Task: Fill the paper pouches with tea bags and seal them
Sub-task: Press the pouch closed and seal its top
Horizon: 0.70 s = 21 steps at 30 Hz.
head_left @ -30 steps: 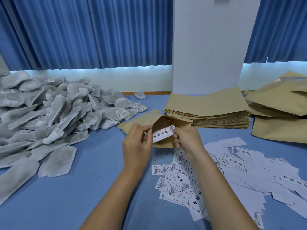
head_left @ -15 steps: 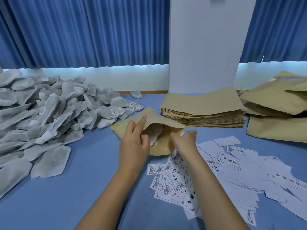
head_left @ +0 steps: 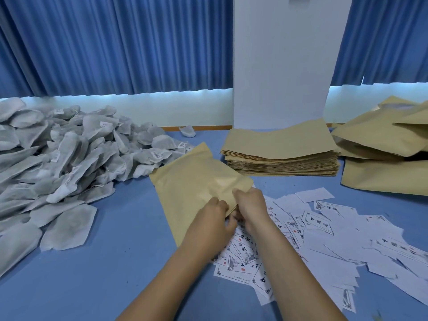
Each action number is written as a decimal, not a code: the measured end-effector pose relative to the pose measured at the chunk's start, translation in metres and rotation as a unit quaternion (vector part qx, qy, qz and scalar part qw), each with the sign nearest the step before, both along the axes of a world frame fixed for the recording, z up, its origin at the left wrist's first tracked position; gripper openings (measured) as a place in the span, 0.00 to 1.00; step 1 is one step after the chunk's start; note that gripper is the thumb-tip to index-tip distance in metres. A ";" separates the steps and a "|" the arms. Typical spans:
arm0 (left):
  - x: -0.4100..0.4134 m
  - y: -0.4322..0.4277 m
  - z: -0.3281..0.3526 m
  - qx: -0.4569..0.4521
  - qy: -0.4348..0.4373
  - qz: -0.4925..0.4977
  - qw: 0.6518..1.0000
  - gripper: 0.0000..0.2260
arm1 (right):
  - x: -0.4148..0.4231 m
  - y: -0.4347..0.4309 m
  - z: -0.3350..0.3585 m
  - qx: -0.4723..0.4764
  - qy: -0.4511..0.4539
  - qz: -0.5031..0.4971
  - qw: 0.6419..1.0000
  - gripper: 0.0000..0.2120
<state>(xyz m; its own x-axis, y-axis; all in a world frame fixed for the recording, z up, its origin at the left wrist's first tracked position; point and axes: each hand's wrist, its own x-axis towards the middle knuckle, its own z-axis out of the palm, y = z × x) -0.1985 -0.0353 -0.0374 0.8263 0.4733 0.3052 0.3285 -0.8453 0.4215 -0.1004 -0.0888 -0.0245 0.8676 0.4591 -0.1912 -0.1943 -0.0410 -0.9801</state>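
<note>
Left of frame, a heap of tea bags point(head_left: 58, 170) waits. At centre my left hand point(head_left: 214, 220) and right hand point(head_left: 251, 205) each keep a pinching grip on the near edge of the pouch point(head_left: 194, 181), seemingly sealing it. Further right, a thick stack of empty pouches point(head_left: 280, 149) says most work remains.

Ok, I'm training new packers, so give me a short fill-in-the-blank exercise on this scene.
The tea bags are piled on the person's ____ side.
The stack of flat pouches sits before a ____ pillar.
The left hand and right hand together grip ____ pouch.
Missing words: left, white, one.
</note>
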 end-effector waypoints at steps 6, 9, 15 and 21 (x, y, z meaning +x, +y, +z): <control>0.007 -0.024 0.006 -0.706 -0.148 -0.143 0.678 0.07 | 0.001 -0.002 0.016 0.239 -0.049 0.030 0.969 0.08; 0.007 0.004 0.015 -0.758 -0.356 -0.165 0.520 0.19 | 0.001 0.000 0.016 0.322 -0.011 0.056 0.945 0.08; 0.013 0.030 0.007 -0.806 -0.422 -0.060 0.411 0.13 | -0.002 0.003 0.004 0.269 0.062 -0.069 0.959 0.08; 0.015 0.031 0.001 -0.807 -0.428 -0.032 0.406 0.12 | 0.002 -0.003 -0.004 0.284 0.154 -0.117 0.939 0.04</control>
